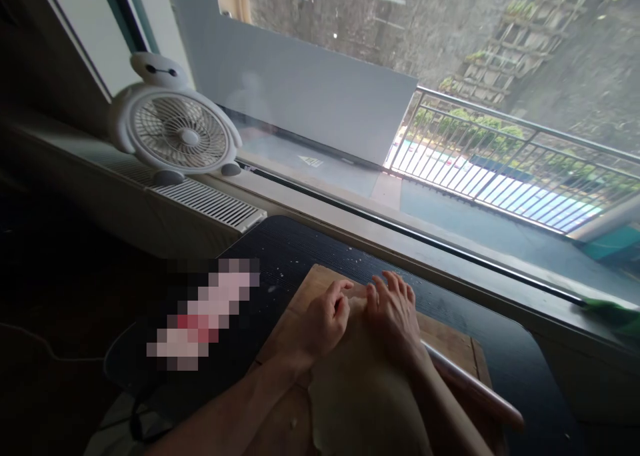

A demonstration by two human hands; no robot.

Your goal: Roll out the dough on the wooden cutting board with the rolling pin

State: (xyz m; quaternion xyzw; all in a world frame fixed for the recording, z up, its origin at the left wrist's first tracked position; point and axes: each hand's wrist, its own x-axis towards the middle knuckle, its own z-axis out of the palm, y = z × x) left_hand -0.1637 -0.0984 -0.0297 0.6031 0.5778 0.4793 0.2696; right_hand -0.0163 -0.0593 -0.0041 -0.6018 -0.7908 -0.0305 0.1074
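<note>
Hands over a dough sheet, head view: L hand [330, 313] is sitting at the sheet's far-L edge w/ fingers curling inward; whether they are pinching dough, can't tell. R hand [396, 313] is reaching about level w/ it, palm down, fingers spreading apart; grip underneath, if any, is hidden.

Key relation: the dough sheet [365, 396] is lying on the wooden board [296, 306], its far end narrowing btwn the two hands, its bulk stretching back toward the body and running out of frame at bottom. Long axis is thus pointing approx. fore-and-aft, passing btwn the forearms. R hand is the nearer, its wrist and forearm covering the sheet's R margin; L hand is flanking the far-L margin, w/ its forearm angling off to the L.

Smooth rod [475, 386] is slanting across the board's R side, one end projecting past it toward near R, the other disappearing behind the R forearm; whether it is continuing under the hands, can't tell. R arm is clearly the closer to it.

Board is resting on a black table [283, 246], where pale crumbs are lying scattered beyond the far edge; white fan [183, 133] is standing well apart, far L, by the window.
</note>
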